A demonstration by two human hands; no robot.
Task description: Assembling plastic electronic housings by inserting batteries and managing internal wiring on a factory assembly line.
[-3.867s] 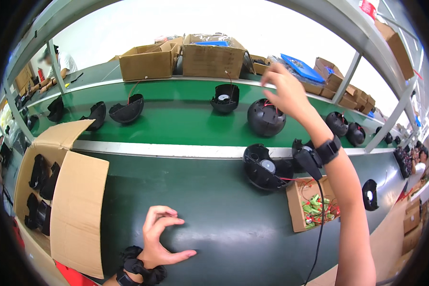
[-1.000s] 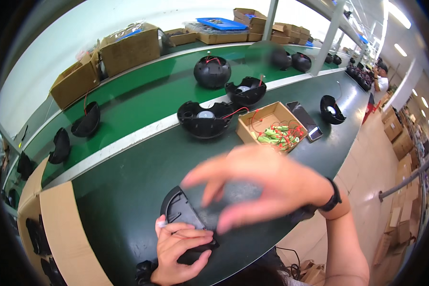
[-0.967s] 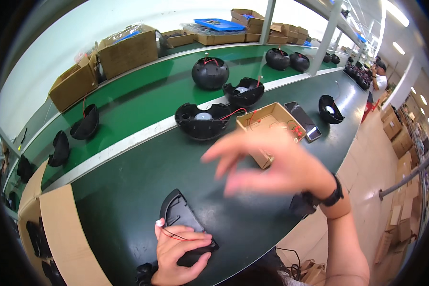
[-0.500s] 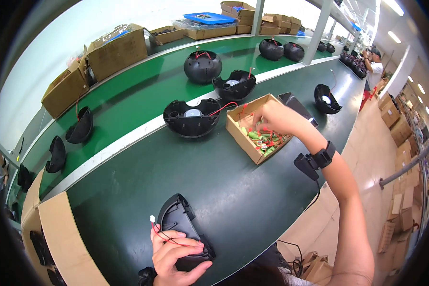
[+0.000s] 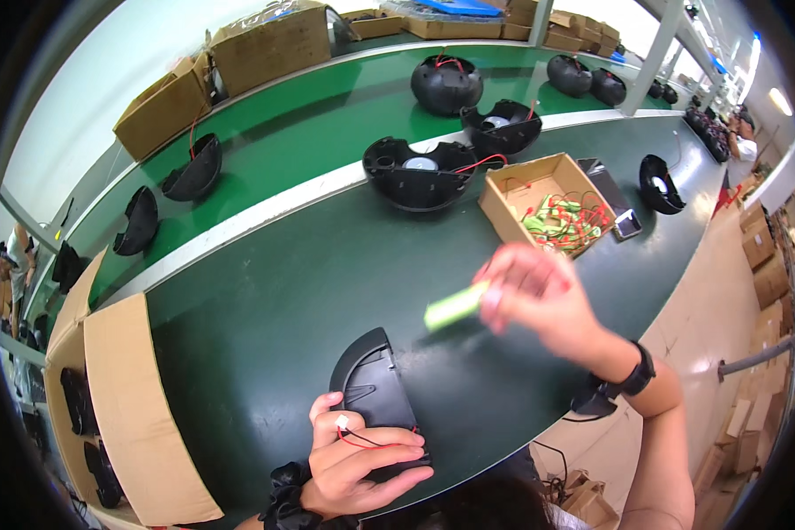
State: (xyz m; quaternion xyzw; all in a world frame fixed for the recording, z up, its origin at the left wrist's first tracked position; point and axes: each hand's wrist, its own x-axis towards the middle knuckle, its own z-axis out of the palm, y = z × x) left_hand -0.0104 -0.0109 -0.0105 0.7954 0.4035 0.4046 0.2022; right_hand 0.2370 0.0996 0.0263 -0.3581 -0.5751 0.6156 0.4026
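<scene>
My left hand (image 5: 355, 464) grips a black plastic half-shell (image 5: 380, 393) at the near edge of the bench. A thin red and black wire with a white connector (image 5: 342, 424) runs over its fingers. Above the bench, my right hand (image 5: 543, 305) pinches a green cylindrical battery (image 5: 455, 307) by one end, both blurred by motion. Red at its fingers looks like the battery's wire. Beyond that hand stands an open cardboard box (image 5: 506, 215) holding several green batteries (image 5: 556, 223) with red wires.
Black shells with round silver parts (image 5: 420, 177) stand past the bench's middle, with round black housings (image 5: 446, 86) on the green belt (image 5: 283, 146). A phone-like dark slab (image 5: 605, 187) lies by the battery box. A large carton (image 5: 146, 415) stands at left; a person (image 5: 744, 146) is far right.
My right hand has come out of the battery box toward me, bringing a green battery. My left hand still grips the half-shell. The whole view has shifted, moving the scene rightward.
</scene>
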